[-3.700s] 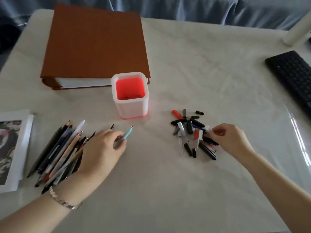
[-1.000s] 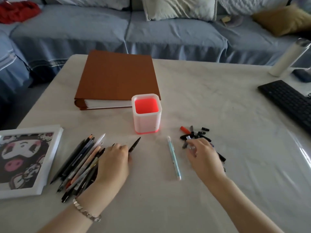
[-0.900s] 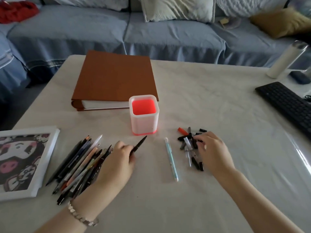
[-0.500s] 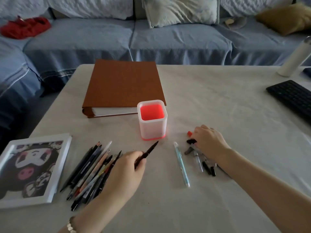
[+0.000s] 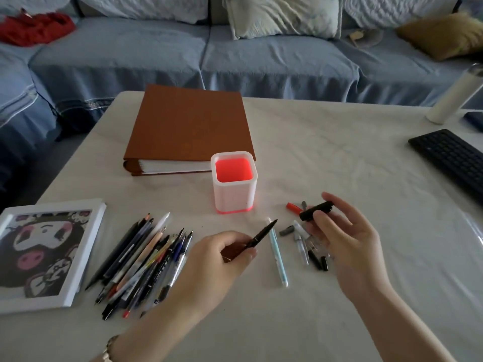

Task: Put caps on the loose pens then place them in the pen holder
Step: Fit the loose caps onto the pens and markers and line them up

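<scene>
My left hand (image 5: 219, 259) grips an uncapped black pen (image 5: 258, 237), its tip pointing up and right. My right hand (image 5: 342, 239) holds a black cap (image 5: 315, 210) between thumb and fingers, raised above the pile of loose caps (image 5: 304, 239). Between my hands a capped light blue pen (image 5: 278, 259) lies on the table. The white pen holder (image 5: 234, 194) with a red inside stands just behind, with nothing in it. Several loose pens (image 5: 146, 262) lie fanned out to the left of my left hand.
A brown binder (image 5: 190, 126) lies behind the holder. A white-framed picture (image 5: 44, 252) sits at the left edge. A black keyboard (image 5: 454, 160) and a white bottle (image 5: 454, 95) are at the right. A blue sofa runs behind the table.
My right hand has lifted a black cap out of the pile. My left hand has raised the black pen and moved it right, toward the cap. The blue pen was laid on the table earlier.
</scene>
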